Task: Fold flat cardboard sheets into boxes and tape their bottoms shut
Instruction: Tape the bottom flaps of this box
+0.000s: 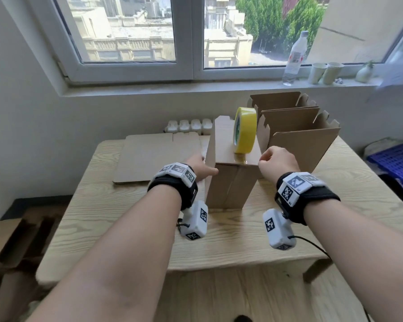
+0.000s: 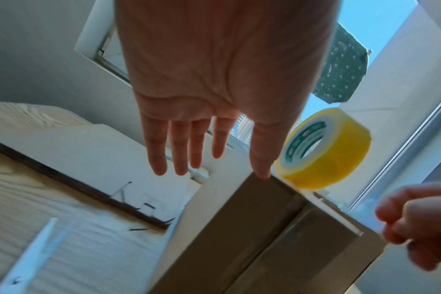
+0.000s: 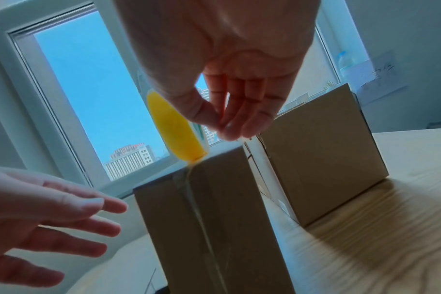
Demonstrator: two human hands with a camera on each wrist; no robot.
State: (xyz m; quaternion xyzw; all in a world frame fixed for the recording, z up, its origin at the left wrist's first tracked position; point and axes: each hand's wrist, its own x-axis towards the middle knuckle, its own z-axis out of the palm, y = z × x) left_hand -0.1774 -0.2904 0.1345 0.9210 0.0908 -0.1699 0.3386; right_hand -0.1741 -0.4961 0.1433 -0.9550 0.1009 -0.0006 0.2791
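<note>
Between the two hands a folded cardboard box [image 1: 230, 180] stands on the wooden table [image 1: 130, 219], its closed bottom turned upward and a strip of clear tape running down the seam of the face nearest the person. The left hand [image 1: 199, 168] is spread flat, fingers [image 2: 179, 147] straight and apart, holding nothing; its thumb tip touches the box's upper left edge. The right hand [image 1: 277, 162] sits at the box's upper right corner with its fingers curled and the thumb pressed against the fingertips; whether something thin, such as a tape end, is pinched there cannot be told. Just beyond both hands, a roll of yellow tape [image 1: 244, 131] stands on its edge on top of the box. Past the right hand stand two open cardboard boxes [image 1: 298, 133], one behind the other, flaps up. Beyond the left hand a stack of flat cardboard sheets [image 1: 156, 156] lies on the table. Farther off, on the windowsill [image 1: 196, 88], are a plastic bottle [image 1: 294, 59] and two paper cups [image 1: 325, 73].
</note>
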